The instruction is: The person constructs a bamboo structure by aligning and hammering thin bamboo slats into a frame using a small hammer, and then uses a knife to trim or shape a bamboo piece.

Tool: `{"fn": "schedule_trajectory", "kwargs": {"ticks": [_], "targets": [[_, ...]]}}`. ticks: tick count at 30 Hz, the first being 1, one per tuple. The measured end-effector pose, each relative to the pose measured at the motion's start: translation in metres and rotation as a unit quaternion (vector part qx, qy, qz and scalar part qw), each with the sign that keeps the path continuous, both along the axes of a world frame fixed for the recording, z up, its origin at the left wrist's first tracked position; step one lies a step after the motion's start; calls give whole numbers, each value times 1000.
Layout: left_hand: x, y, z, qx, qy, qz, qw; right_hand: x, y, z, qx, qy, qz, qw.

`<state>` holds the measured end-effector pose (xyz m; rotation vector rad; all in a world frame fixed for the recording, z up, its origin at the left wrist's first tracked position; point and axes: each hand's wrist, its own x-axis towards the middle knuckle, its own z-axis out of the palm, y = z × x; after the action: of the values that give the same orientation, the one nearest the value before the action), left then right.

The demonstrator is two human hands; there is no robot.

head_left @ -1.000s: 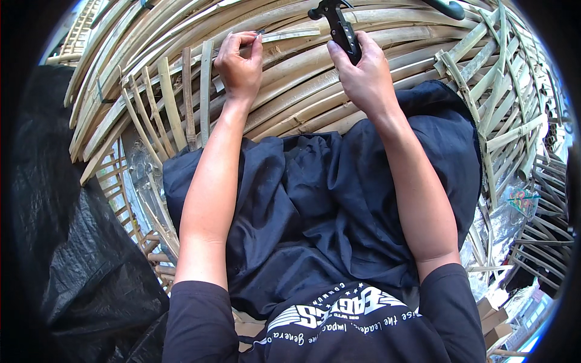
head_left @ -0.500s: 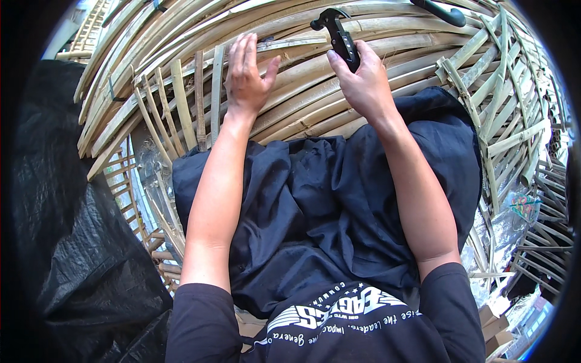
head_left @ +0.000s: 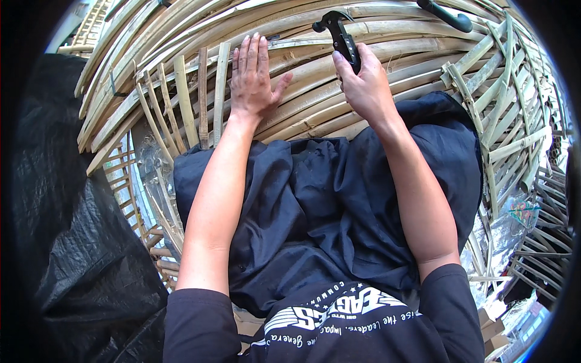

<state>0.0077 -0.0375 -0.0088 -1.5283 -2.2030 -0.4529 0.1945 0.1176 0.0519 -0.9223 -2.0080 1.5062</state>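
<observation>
My left hand (head_left: 253, 81) lies flat on the bamboo strips (head_left: 315, 91), palm down, fingers stretched out and thumb apart. It holds nothing. To its right, my right hand (head_left: 367, 81) is wrapped round the handle of a short black claw hammer (head_left: 338, 35). The hammer's head points away from me, over the strips, and whether it touches them I cannot tell. Several short upright slats (head_left: 202, 97) stand just left of my left hand.
Dark cloth (head_left: 315, 199) covers my lap. A black curved handle (head_left: 446, 14) lies on the strips at the far right. Woven bamboo lattice (head_left: 499, 103) rises at the right. Black plastic sheeting (head_left: 85, 230) hangs at the left, beside a bamboo ladder-like frame (head_left: 126, 181).
My left hand has straightened its fingers and lies flatter on the strips, shifted slightly right. My right hand still grips the hammer, in nearly the same place.
</observation>
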Motion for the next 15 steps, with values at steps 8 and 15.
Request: {"fn": "schedule_trajectory", "kwargs": {"ticks": [8, 15], "targets": [[0, 0, -7, 8, 17, 16, 1000, -2, -5, -2, 7, -6, 14, 1000], [-2, -1, -13, 34, 8, 11, 999, -1, -16, 8, 112, -32, 48, 992]]}}
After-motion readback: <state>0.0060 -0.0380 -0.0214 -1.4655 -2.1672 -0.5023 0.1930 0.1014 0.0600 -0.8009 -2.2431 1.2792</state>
